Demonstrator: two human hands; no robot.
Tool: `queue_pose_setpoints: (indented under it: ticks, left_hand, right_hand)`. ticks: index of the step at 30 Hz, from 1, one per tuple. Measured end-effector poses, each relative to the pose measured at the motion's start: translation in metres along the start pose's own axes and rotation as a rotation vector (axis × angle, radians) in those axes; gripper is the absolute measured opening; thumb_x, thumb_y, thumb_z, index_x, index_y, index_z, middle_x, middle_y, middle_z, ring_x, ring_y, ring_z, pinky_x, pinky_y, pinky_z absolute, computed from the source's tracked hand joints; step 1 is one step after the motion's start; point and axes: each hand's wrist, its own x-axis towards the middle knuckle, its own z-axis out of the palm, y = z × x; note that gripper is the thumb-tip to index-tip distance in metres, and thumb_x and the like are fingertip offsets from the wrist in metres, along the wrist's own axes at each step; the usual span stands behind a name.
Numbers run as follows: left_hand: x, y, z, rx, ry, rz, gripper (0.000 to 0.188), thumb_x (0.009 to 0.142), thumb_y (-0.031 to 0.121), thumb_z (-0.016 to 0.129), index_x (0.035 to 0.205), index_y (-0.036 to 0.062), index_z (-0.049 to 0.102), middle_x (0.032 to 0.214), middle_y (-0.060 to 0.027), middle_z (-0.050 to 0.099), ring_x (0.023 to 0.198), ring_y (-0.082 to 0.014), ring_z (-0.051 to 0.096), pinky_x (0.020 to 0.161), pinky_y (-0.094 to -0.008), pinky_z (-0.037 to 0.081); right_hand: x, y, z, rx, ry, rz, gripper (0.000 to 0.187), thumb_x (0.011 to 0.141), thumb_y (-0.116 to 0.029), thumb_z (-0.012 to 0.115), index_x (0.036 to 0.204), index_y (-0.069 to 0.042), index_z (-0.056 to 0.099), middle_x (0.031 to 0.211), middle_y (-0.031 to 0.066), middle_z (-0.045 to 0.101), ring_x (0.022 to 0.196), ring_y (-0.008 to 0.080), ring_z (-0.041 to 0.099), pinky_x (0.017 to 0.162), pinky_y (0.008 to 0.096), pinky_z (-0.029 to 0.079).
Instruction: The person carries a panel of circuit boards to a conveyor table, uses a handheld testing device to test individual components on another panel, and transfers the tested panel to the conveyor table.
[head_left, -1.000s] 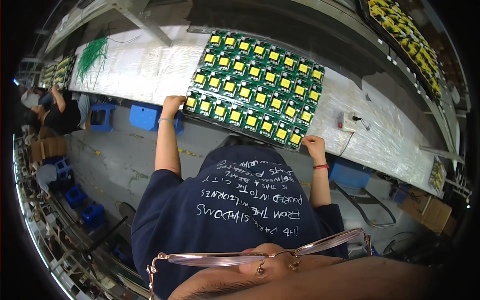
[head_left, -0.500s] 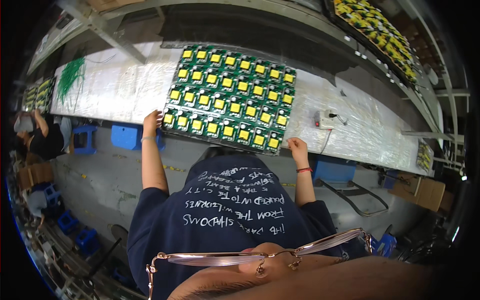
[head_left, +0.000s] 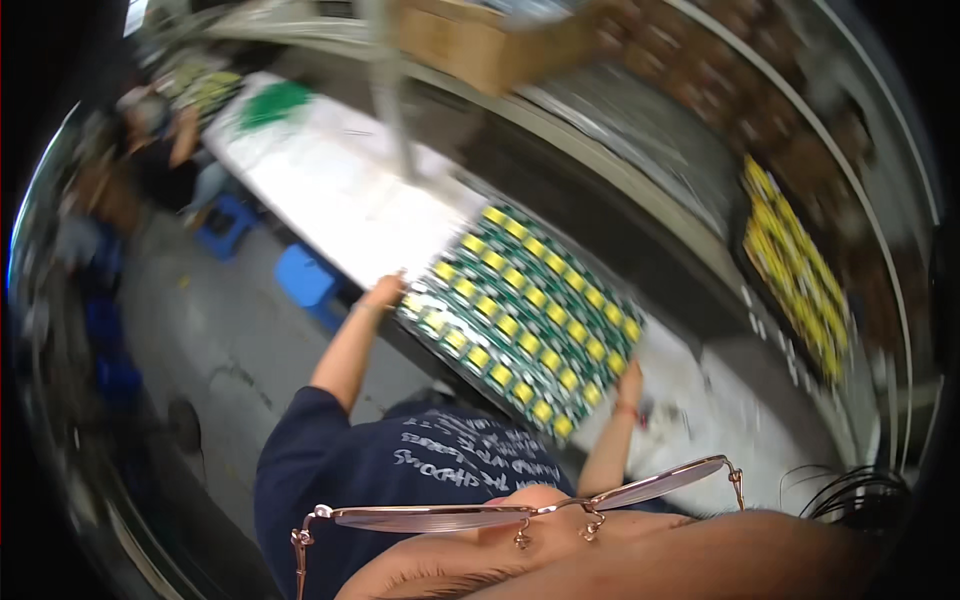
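Observation:
A dark tray of green circuit boards (head_left: 522,318), each with a yellow block-shaped part, lies across the white-covered bench in front of me. My left hand (head_left: 384,291) is at its left edge near the front corner, fingers closed against the rim. At the opposite edge, my right hand (head_left: 629,384) grips the side, with part of its fingers hidden by the tray. Motion blur softens both hands and the boards.
A bundle of green wires (head_left: 273,105) lies at the bench's far left, near a seated person (head_left: 165,165). Blue stools (head_left: 305,277) stand below the bench. Another board tray (head_left: 795,275) rests at the right, beyond the bench. A cardboard box (head_left: 490,45) sits on the overhead shelf.
The whole view has swung round, so the bench now slants down to the right. My right hand has moved from beside the near right corner up onto the tray's right edge.

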Motion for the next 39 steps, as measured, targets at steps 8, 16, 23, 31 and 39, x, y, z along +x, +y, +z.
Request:
queue_pose_setpoints:
  ticks: [8,16,23,31,39]
  left_hand:
    - [-0.029,0.088,-0.034,-0.588,-0.032,-0.438,0.051,0.087,0.023,0.051,0.136,0.0133,0.041,0.085,-0.0209,0.066,0.077,-0.0369,0.063,0.069,-0.0453,0.049]
    - [-0.034,0.09,-0.058,-0.624,0.028,-0.459,0.034,0.094,0.028,0.038,0.106,0.0055,0.06,0.087,-0.0234,0.064,0.081,-0.0394,0.062,0.074,-0.0462,0.048]
    - [-0.04,0.1,-0.065,-0.228,-0.015,-0.197,0.028,0.086,0.024,0.044,0.1,0.0105,0.065,0.089,-0.0203,0.065,0.084,-0.0356,0.064,0.075,-0.0441,0.05]
    - [-0.003,0.096,-0.044,-0.299,0.171,-0.206,0.028,0.091,0.023,0.041,0.108,0.0096,0.059,0.084,-0.0235,0.064,0.079,-0.04,0.063,0.074,-0.0477,0.05]
    - [0.037,0.109,-0.114,-1.674,-0.275,-0.676,0.047,0.098,0.036,0.039,0.115,-0.003,0.058,0.098,-0.0103,0.068,0.078,-0.0161,0.066,0.073,-0.0288,0.054]
  right_hand:
    - [-0.043,0.031,-0.008,-0.142,0.109,-0.012,0.035,0.094,-0.02,0.038,0.105,0.005,0.06,0.102,0.0161,0.065,0.089,0.0226,0.059,0.079,0.0351,0.047]
    - [-0.057,-0.006,0.004,-0.014,0.14,-0.027,0.036,0.095,-0.021,0.038,0.106,0.005,0.059,0.103,0.0154,0.064,0.088,0.0222,0.059,0.079,0.0349,0.047]
    - [-0.076,-0.01,-0.004,0.154,0.148,-0.029,0.037,0.096,-0.022,0.037,0.106,0.006,0.059,0.103,0.0149,0.064,0.088,0.0219,0.058,0.079,0.0347,0.047]
    - [-0.055,-0.056,0.008,0.567,0.11,0.057,0.042,0.099,-0.027,0.033,0.109,0.007,0.057,0.107,0.0126,0.061,0.09,0.0201,0.057,0.08,0.035,0.047]
    - [0.017,-0.032,0.036,1.004,-0.011,0.261,0.06,0.1,-0.048,0.025,0.122,0.0,0.053,0.115,0.0092,0.061,0.103,0.0219,0.059,0.091,0.0357,0.047]
